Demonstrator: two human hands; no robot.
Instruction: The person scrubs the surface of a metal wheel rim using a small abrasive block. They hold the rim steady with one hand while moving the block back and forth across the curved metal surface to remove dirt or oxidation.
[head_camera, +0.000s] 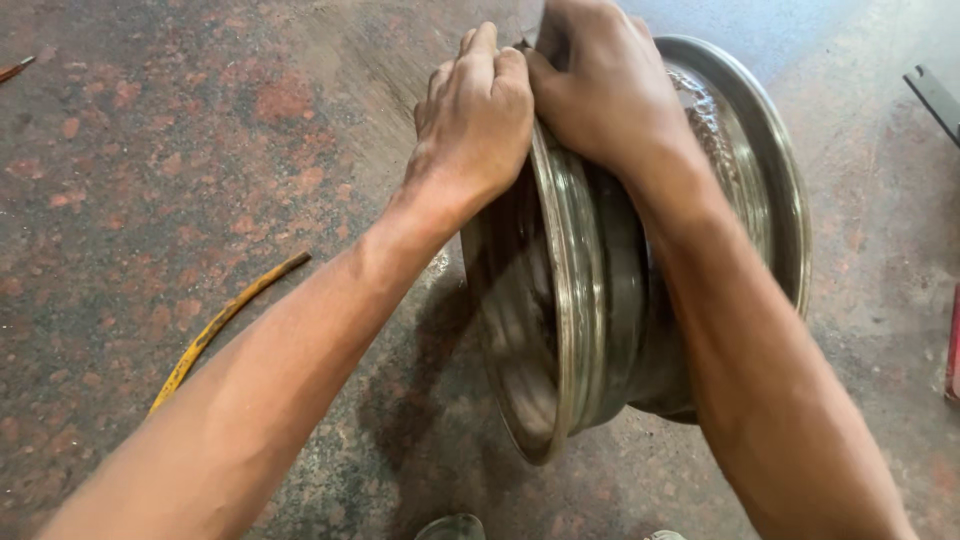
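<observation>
One steel wheel rim (590, 290) stands on edge on the floor (150, 150), near its middle. Metal grey, dull sheen, stepped circular flanges, wet patches inside the barrel. Left hand (475, 120) curled tight over the top of the near flange; right hand (600, 85) clamped on the same top edge, touching the left. Floor: mottled red-grey stone, rough. Yellow hose (225, 325) lies curved toward the floor's left edge.

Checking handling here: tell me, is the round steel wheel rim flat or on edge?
On edge: the round steel wheel rim stands on the floor, both hands gripping its top.
</observation>
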